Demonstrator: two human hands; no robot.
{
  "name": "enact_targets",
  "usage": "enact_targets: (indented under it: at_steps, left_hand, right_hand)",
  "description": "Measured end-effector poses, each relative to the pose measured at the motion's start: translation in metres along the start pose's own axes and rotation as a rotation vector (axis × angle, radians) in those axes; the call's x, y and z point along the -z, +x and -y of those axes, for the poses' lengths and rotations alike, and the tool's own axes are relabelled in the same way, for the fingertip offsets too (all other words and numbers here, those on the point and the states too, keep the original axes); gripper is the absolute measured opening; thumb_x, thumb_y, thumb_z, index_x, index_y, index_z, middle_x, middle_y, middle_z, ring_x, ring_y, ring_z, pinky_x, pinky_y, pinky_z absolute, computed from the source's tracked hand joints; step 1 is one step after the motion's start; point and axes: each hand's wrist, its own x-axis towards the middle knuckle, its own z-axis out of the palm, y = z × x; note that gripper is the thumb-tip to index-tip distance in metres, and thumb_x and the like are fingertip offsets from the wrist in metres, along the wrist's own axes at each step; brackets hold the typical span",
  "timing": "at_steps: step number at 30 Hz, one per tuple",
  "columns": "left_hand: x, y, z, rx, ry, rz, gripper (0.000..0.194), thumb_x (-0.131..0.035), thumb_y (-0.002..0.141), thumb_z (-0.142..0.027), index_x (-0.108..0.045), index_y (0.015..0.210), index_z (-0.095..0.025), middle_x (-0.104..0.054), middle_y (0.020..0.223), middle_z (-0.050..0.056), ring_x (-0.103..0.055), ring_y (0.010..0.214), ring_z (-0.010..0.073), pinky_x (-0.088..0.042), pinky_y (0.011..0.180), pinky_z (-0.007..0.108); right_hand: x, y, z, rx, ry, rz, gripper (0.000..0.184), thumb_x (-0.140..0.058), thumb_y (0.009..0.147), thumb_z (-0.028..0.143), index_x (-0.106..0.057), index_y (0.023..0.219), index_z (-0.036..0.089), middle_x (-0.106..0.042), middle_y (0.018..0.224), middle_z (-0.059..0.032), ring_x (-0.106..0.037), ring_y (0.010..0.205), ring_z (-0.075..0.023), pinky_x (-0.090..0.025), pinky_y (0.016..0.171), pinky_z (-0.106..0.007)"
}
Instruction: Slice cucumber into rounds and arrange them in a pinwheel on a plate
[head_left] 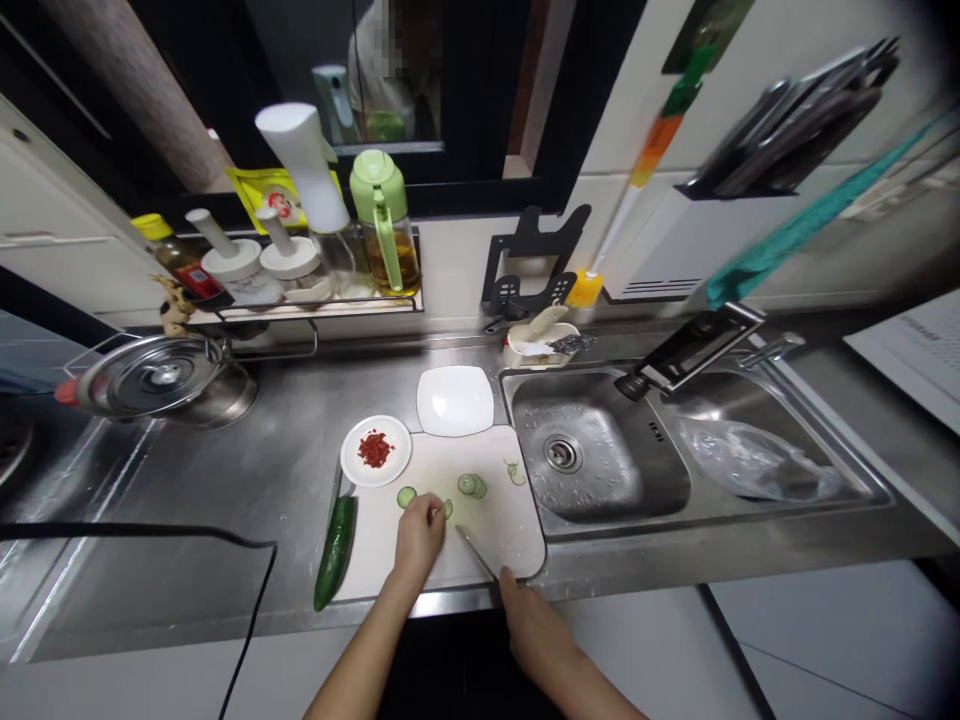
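Observation:
My left hand [420,532] is closed over the cutting board [382,555], its fingertips pinching a thin cucumber slice [448,509]. A knife [478,552] is gripped by the handle in my right hand [531,622], at the board's front edge; its blade points up and left toward my left fingers. Beyond the blade lies a small overlapping pile of cucumber slices [471,486]. Another cucumber piece [406,497] sits just behind my left hand, partly hidden by it. Thin scraps of cucumber [514,472] are near the board's right side. A long cucumber [335,553] rests along its left edge.
A round plate [349,462] with chopped red pieces [374,449] overlaps the board's back left corner. Behind the board is a white square dish [455,400]. The sink [600,440] is on the right, a lidded pot [169,385] far left, and a black cable [150,530] crosses the counter.

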Motion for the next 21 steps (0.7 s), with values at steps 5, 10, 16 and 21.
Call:
enact_targets:
  at_steps: [5,10,16,21]
  left_hand:
    - [0.014,0.003,0.001,0.085,-0.072,-0.018,0.017,-0.05,0.079,-0.031,-0.058,0.071,-0.019,-0.059,0.063,-0.002,-0.052,0.059,0.012,-0.038,0.061,0.023]
    - [0.037,0.009,0.017,0.22,-0.079,-0.148,0.022,-0.052,0.077,-0.039,-0.062,0.077,-0.019,-0.065,0.068,0.0,-0.057,0.062,0.0139,-0.041,0.063,0.024]
    - [0.043,0.014,0.036,0.151,0.068,-0.173,0.019,-0.048,0.078,-0.028,-0.063,0.084,-0.019,-0.066,0.076,0.004,-0.059,0.07,0.0174,-0.044,0.069,0.028]
    - [0.032,0.016,0.034,0.013,0.12,-0.205,0.024,-0.048,0.079,-0.026,-0.064,0.095,-0.017,-0.065,0.091,0.009,-0.059,0.085,0.021,-0.045,0.082,0.034]
  right_hand:
    - [-0.005,0.003,-0.005,0.003,0.051,-0.01,0.07,-0.03,0.073,-0.007,-0.028,0.141,0.01,-0.061,0.112,-0.0157,-0.057,0.104,-0.023,-0.043,0.082,-0.029]
    - [-0.009,0.005,-0.007,0.005,0.057,-0.015,0.07,-0.032,0.074,-0.006,-0.028,0.142,0.01,-0.061,0.112,-0.0155,-0.057,0.105,-0.0232,-0.043,0.082,-0.029]
    - [-0.01,0.005,-0.009,0.009,0.063,-0.032,0.07,-0.034,0.074,-0.005,-0.029,0.141,0.011,-0.062,0.111,-0.0153,-0.057,0.104,-0.0226,-0.043,0.083,-0.029]
    - [-0.003,0.001,-0.007,0.026,0.074,-0.005,0.068,-0.034,0.075,-0.005,-0.029,0.141,0.01,-0.062,0.111,-0.0163,-0.057,0.104,-0.0229,-0.043,0.082,-0.029]
